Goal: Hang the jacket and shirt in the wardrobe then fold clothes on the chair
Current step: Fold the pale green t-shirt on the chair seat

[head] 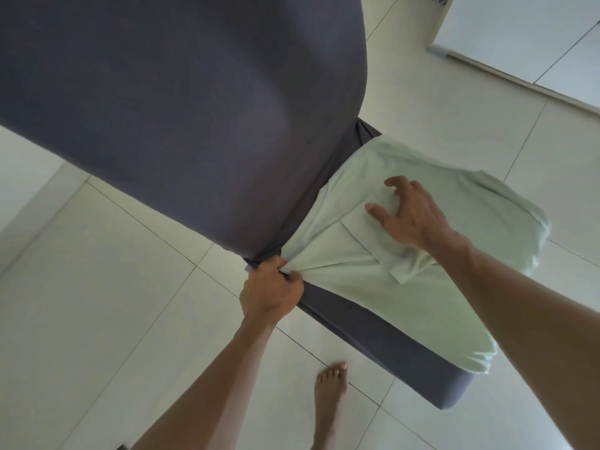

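Pale green cotton garment [389,254]: spread flat on seat of grey fabric-covered chair [194,108]. Left hand [271,289]: pinching bunched near-left corner. Right hand [410,216]: fingers splayed, pressing folded middle.

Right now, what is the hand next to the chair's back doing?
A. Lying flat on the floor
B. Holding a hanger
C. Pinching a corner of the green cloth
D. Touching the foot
C: the left hand bunches a corner of the pale green cloth, which lies on the chair seat.
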{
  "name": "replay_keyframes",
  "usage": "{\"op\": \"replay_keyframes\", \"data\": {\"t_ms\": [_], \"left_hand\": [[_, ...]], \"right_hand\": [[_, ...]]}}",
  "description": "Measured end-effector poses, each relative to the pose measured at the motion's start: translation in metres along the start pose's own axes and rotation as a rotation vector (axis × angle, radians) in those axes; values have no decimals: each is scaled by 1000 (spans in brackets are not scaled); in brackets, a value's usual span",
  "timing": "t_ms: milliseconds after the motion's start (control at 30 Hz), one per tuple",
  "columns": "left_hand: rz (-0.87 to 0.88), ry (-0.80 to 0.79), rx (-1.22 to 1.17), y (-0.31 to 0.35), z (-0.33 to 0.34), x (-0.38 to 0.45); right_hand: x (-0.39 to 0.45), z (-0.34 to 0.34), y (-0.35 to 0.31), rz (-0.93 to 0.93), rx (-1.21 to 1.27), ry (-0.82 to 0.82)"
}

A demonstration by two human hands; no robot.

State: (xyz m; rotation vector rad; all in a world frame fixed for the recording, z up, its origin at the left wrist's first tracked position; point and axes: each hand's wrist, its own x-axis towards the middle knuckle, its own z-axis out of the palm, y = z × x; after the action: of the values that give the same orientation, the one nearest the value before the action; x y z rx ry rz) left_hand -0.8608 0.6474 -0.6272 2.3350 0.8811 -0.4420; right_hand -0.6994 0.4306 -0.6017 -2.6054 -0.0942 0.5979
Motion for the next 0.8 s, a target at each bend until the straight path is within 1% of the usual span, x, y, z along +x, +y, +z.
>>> {"op": "replay_keyframes", "data": {"t_ms": [133,200,267,333,400,467,533,567,600,633,700,767,800], "left_hand": [[10,46,-23,10,5,-7],[-23,61,-67,10,9,-3],[-54,77,-131,9,11,0],[-60,86,-62,14,8,-1],[23,161,128,22,8,-7],[189,273,250,30,10,-15],[365,285,305,41,19,-17],[416,250,338,44,23,-16],[438,205,372,49,27,-14],[422,153,397,51,30,-12],[328,71,379,53,32,-8],[270,59,357,52,33,-6],[270,72,363,50,34,-6]], "right_hand": [[-41,19,16,-178,-219,-20],[-53,27,35,-198,-305,-38],[-58,30,50,-190,-333,22],[-61,33,57,-208,-323,102],[-62,30,61,-270,-334,155],[-64,27,62,-374,-435,172],[-65,28,63,-454,-560,134],[-64,31,61,-461,-571,115],[-61,32,59,-418,-523,109],[-58,31,53,-323,-403,124],[-42,20,40,-24,6,178],[-20,-1,34,240,438,249],[-9,-11,35,326,579,279]]}}
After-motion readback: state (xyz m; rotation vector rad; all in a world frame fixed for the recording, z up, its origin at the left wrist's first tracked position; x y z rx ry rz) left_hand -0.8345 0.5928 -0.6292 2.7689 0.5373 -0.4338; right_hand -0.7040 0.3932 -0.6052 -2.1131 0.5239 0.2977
